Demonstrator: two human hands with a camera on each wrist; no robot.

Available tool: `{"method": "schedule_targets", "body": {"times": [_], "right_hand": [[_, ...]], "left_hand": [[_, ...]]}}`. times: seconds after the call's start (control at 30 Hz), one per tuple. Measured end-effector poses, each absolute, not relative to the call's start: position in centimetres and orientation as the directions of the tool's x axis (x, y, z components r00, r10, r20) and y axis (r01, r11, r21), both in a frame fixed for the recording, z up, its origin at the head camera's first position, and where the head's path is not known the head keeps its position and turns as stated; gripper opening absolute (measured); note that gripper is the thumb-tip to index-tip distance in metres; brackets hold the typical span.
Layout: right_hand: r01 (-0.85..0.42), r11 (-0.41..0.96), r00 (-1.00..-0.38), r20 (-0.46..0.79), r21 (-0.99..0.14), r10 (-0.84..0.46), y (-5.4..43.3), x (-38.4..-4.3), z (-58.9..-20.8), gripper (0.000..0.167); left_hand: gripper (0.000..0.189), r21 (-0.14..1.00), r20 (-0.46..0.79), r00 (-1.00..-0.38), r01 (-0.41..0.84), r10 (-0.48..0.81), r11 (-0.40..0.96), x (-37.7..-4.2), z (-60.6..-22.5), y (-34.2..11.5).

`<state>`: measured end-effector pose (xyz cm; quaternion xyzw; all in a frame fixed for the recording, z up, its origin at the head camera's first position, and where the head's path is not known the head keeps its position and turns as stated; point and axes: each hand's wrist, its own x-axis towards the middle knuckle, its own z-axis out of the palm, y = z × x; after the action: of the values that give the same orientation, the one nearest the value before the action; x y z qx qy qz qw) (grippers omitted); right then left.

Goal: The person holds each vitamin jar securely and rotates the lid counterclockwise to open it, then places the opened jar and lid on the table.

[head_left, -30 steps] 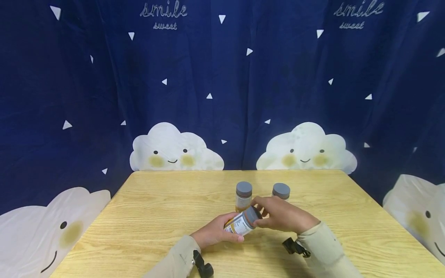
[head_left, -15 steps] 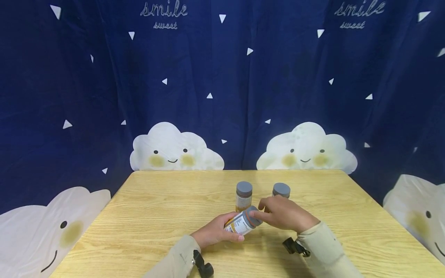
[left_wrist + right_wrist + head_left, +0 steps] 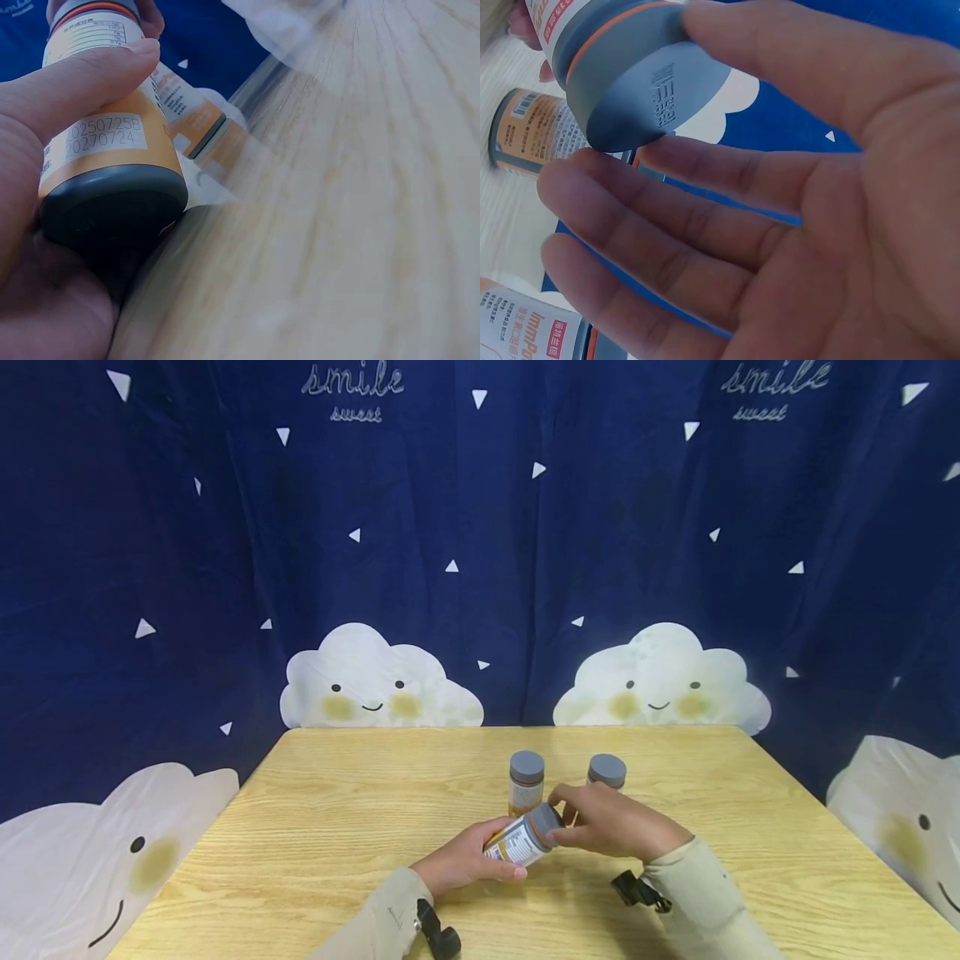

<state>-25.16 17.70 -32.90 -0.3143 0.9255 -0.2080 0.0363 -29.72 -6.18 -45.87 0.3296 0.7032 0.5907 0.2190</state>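
Left hand (image 3: 467,862) grips tilted supplement bottle (image 3: 519,845); right hand (image 3: 615,823) pinches cap (image 3: 546,821), apparently for turning; next move likely needs bottle steady.

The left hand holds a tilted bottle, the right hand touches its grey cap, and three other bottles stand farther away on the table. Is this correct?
Only the count is wrong: the head view shows two other bottles farther away on the table, not three. The left hand does hold a tilted bottle, and the right hand touches its grey cap.
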Motion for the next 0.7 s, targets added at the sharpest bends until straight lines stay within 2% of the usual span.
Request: {"method": "schedule_targets", "body": {"times": [0.33, 0.53, 0.7], "right_hand": [[-0.536, 0.727, -0.817, 0.045, -0.428, -0.575, 17.53, -25.24, -33.03, 0.040], [-0.493, 0.786, -0.864, 0.108, -0.374, -0.491, 17.18, -25.23, -33.11, 0.048], [-0.477, 0.808, -0.878, 0.159, -0.344, -0.451, 16.92, -25.13, -33.13, 0.050]], "left_hand": [[0.055, 0.972, 0.088, -0.691, 0.215, 0.717, 0.089, -29.80, -46.04, -6.19], [0.054, 0.970, 0.087, -0.677, 0.226, 0.731, 0.093, -29.95, -45.97, -6.20], [0.051, 0.968, 0.091, -0.676, 0.234, 0.731, 0.096, -29.98, -45.90, -6.17]]}}
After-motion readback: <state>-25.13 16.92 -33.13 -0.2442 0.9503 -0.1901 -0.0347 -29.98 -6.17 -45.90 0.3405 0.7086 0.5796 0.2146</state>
